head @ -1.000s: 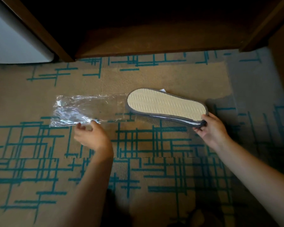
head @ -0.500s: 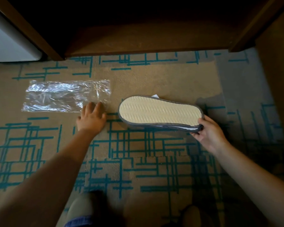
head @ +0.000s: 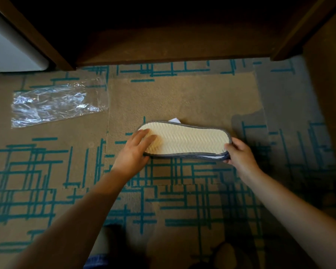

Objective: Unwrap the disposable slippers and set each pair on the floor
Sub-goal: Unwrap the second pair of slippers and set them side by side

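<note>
Step in hand: separating the unwrapped slippers (head: 188, 141), stacked sole-up just above the carpet (head: 182, 98). Right hand (head: 240, 155) pinches the heel end; left hand (head: 135, 150) lies spread on the toe end. Next move likely calls for peeling the pair apart. Empty wrapper (head: 56, 103) lies well left of the left hand — open carpet beyond the grip, up to the dark furniture edge (head: 173, 59).

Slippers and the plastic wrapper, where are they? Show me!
slippers (head: 188, 141), head view, middle of the pale ribbed sole facing up.
plastic wrapper (head: 54, 103), head view, middle of the crinkled clear sheet on the carpet.
</note>
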### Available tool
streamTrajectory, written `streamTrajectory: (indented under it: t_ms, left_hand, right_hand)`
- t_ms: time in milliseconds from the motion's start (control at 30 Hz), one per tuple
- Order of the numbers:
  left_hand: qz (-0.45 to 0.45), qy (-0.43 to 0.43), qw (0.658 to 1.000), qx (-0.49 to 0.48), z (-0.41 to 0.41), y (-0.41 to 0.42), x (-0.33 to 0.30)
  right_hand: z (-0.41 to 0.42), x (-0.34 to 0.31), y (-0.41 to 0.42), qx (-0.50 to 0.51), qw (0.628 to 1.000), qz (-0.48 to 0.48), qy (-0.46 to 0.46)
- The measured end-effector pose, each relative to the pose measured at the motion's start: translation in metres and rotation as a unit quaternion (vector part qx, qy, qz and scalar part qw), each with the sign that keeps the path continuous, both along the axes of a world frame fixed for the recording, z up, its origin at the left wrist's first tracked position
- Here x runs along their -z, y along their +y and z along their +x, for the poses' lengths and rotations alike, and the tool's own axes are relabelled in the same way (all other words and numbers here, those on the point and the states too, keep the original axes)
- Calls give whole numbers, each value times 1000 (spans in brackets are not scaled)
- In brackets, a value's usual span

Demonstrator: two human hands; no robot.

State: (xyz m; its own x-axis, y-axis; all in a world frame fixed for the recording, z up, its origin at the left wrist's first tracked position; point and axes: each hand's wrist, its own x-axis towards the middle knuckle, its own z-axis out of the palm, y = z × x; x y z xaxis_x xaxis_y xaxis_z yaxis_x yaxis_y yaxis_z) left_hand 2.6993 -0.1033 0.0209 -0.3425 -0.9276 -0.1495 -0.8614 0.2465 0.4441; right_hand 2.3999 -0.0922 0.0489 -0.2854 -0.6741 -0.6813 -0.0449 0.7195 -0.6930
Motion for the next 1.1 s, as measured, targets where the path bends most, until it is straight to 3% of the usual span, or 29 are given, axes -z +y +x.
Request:
streamTrajectory:
  t_ms: [100,200,433,533,633,733,833,967,1100]
  left_hand:
    - [-8,29,999,23,6,-7,-4]
    - [-10,65,997,35,13,-9,-5]
    - [-58,112,992,12,15,-15,-25]
    - [-82,135,986,-55,4,-27,-44]
    - [-62,154,974,-154,-7,-44,-59]
    - [4,156,966,-204,-7,-62,-63]
    - [85,191,944,-257,-3,-75,-58]
    - [176,231,906,-308,2,-87,-43]
    - [211,197,911,-294,1,-103,-32]
  right_hand:
    - [-2,2,6,-146,973,-64,168]
    - [0,0,10,-257,931,-106,236]
    - [-5,1,13,-287,904,-102,300]
    - [3,-4,18,-285,848,-134,427]
    - [15,-12,20,-308,764,-253,507]
    - [34,-11,17,-444,682,-305,495]
    - [56,-6,3,-602,636,-248,413]
    - [77,4,-9,-675,625,-144,366]
    - [83,6,0,-653,642,-142,377]
